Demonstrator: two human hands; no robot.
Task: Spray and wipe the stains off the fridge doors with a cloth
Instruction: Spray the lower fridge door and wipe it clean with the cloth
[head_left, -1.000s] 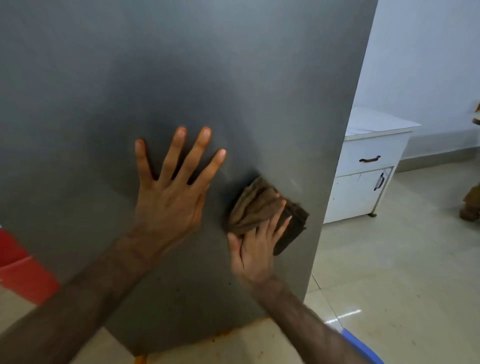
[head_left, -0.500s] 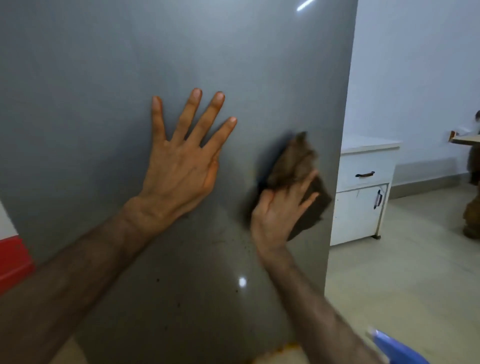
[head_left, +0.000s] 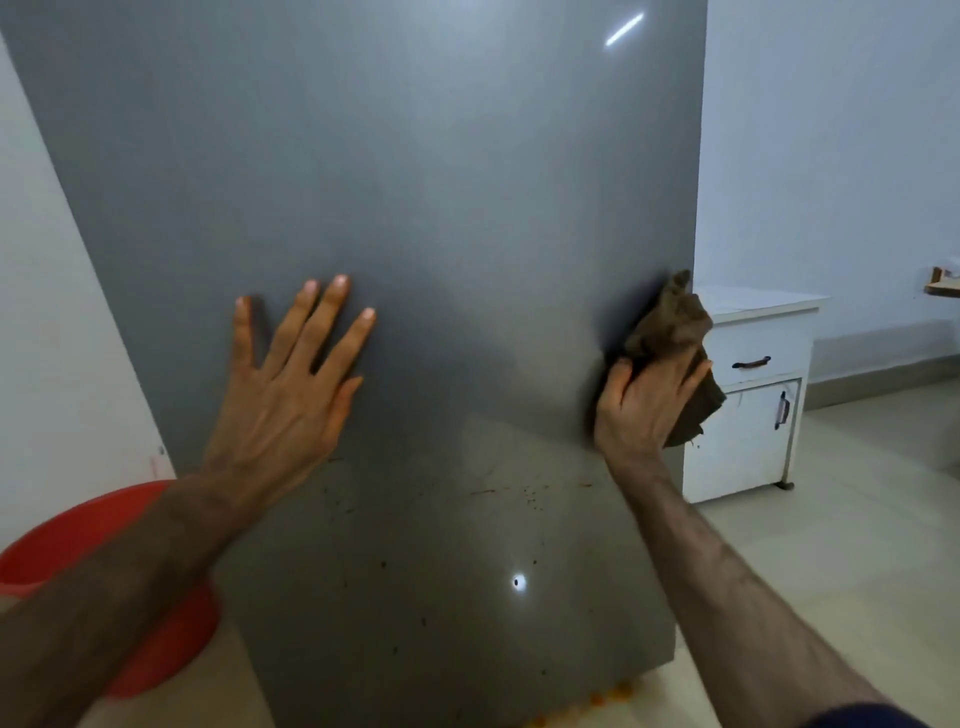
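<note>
The grey fridge door (head_left: 415, 208) fills most of the view, its right edge giving onto open tiled floor (head_left: 831, 545) and a white cabinet (head_left: 753, 395) further off. A red tub (head_left: 62, 551) sits near its left side. Dark and reddish specks dot the lower panel. The left hand (head_left: 291, 395) presses flat, fingers spread. The right hand (head_left: 644, 400) clutches the brown cloth (head_left: 670, 327) against the door's right edge.
</note>
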